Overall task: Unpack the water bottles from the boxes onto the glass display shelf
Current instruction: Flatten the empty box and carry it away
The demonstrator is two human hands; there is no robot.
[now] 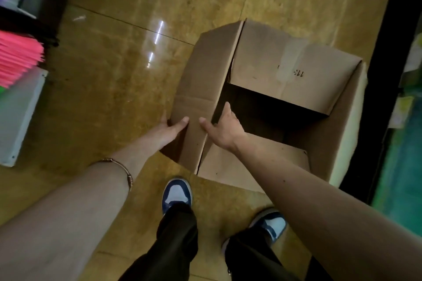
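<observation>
From the head view, the cardboard box [274,107] stands on the floor [114,75] before the feet. Left hand [170,131] and right hand [225,130] both pinch its left flap [201,89], probably spreading it for access. No bottles show inside.

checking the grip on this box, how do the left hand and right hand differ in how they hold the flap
The left hand grips the outer edge of the cardboard box's left flap, thumb on top; the right hand grips that flap's inner edge beside the dark opening, thumb also on the flap. The left forearm wears a bracelet; the right is bare. Both hold the same flap.
</observation>
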